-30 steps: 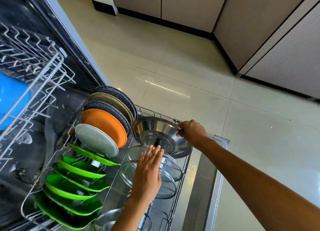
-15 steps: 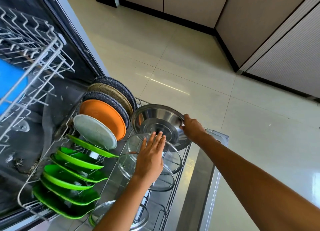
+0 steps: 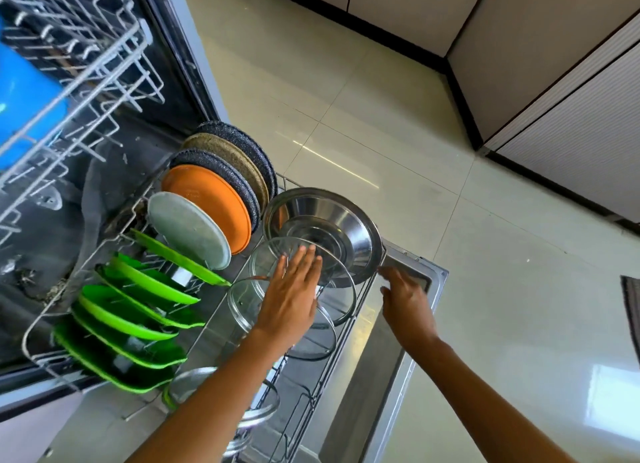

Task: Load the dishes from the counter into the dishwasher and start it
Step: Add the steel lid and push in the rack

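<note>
head view: steel lid (image 3: pixel 325 227) standing on edge at far end of lower rack (image 3: pixel 360 299), behind glass lids (image 3: pixel 301 282). left hand (image 3: pixel 291 299) flat, fingers straight, against glass lid; right hand (image 3: pixel 407 303) released, beside rack. steel likely light, stiff, slippery; take by rim.

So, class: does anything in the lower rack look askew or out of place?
Mostly tidy. The steel lid leans tilted against the rack's far corner, its rim overhanging the edge by the right hand. The green plates stand unevenly.
</note>
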A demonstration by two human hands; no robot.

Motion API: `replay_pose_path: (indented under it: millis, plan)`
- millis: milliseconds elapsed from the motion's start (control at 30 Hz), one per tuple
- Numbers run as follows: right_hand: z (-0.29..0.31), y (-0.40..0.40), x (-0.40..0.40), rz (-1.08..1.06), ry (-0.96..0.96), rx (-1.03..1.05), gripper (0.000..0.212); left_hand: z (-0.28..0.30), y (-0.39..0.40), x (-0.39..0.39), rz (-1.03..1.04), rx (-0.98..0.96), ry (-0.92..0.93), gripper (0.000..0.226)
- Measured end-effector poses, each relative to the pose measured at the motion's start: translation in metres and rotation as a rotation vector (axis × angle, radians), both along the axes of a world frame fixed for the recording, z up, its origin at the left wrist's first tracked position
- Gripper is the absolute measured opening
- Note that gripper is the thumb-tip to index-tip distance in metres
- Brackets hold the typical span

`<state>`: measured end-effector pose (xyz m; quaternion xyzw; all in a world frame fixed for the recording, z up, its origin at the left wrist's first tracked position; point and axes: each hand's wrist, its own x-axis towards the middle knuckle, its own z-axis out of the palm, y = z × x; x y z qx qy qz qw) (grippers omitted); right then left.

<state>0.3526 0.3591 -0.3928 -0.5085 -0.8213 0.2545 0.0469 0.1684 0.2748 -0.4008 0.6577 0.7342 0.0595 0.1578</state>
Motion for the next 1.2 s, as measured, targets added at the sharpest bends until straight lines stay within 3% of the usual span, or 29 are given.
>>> replay_pose_path:
  millis: [200, 267, 367, 467, 567, 633, 733, 900, 1200]
  plan:
    - [-0.015, -0.043, 0.017, 0.268, -0.141, -0.001, 0.06, -0.008, -0.089, 0.059, 0.209, 0.103, -0.076, 0.056]
    - [-0.019, -0.054, 0.018, 0.351, -0.174, 0.059, 0.064, -0.011, -0.118, 0.086, 0.219, 0.04, -0.075, 0.059]
    - [-0.023, -0.067, 0.024, 0.404, -0.179, 0.113, 0.076, -0.021, -0.155, 0.132, 0.267, -0.107, -0.101, 0.083]
    - [-0.023, -0.073, 0.032, 0.593, -0.185, 0.168, 0.089, -0.033, -0.175, 0.16, 0.371, -0.165, -0.093, 0.085]
    - [-0.025, -0.079, 0.044, 0.815, -0.243, 0.211, 0.088, -0.046, -0.177, 0.183, 0.538, -0.207, -0.107, 0.097]
    - [-0.03, -0.081, 0.051, 0.872, -0.291, 0.228, 0.092, -0.049, -0.17, 0.198, 0.631, -0.163, -0.048, 0.087]
    - [-0.043, -0.075, 0.059, 0.913, -0.294, 0.265, 0.096, -0.052, -0.155, 0.211, 0.721, -0.108, -0.046, 0.077]
    - [-0.058, -0.064, 0.058, 0.999, -0.291, 0.301, 0.096, -0.057, -0.133, 0.213, 0.787, -0.04, -0.119, 0.1]
    - [-0.062, -0.059, 0.005, 1.063, -0.266, 0.334, 0.091, -0.062, -0.103, 0.186, 1.05, 0.005, -0.11, 0.096]
